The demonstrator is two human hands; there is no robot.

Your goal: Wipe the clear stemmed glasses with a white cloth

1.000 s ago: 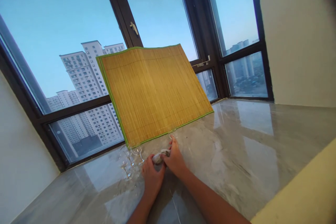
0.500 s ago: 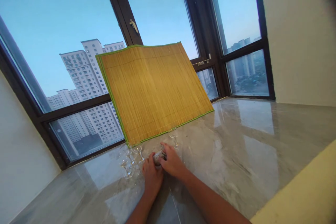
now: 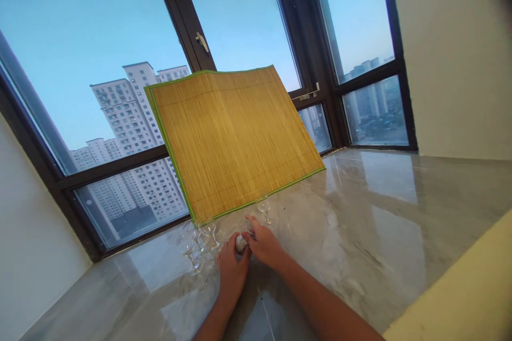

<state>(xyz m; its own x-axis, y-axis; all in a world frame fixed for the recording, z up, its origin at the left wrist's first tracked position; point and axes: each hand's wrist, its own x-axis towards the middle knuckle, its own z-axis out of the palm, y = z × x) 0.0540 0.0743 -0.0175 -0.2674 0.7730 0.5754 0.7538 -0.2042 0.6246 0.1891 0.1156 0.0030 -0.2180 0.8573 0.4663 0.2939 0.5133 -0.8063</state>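
My left hand [image 3: 232, 272] and my right hand [image 3: 262, 244] meet over a small pale grey bundle, perhaps a cloth [image 3: 241, 243], on the marble sill [image 3: 360, 224]. Both hands have their fingers closed around it. It is too small to tell whether a glass is wrapped inside. Several small clear stemmed glasses [image 3: 200, 242] stand just left of my left hand. One more stemmed glass [image 3: 264, 209] stands just beyond my right hand's fingertips. Behind them a bamboo mat [image 3: 232, 138] with a green border leans against the window.
A dark-framed window [image 3: 184, 16] with a brass handle [image 3: 202, 41] runs along the far side, with tower blocks outside. White walls close in the left and right. A pale yellow surface [image 3: 464, 298] fills the lower right corner.
My right hand's fingers drew back from the single glass toward the bundle and closed tighter over it. My left hand stayed on the bundle.
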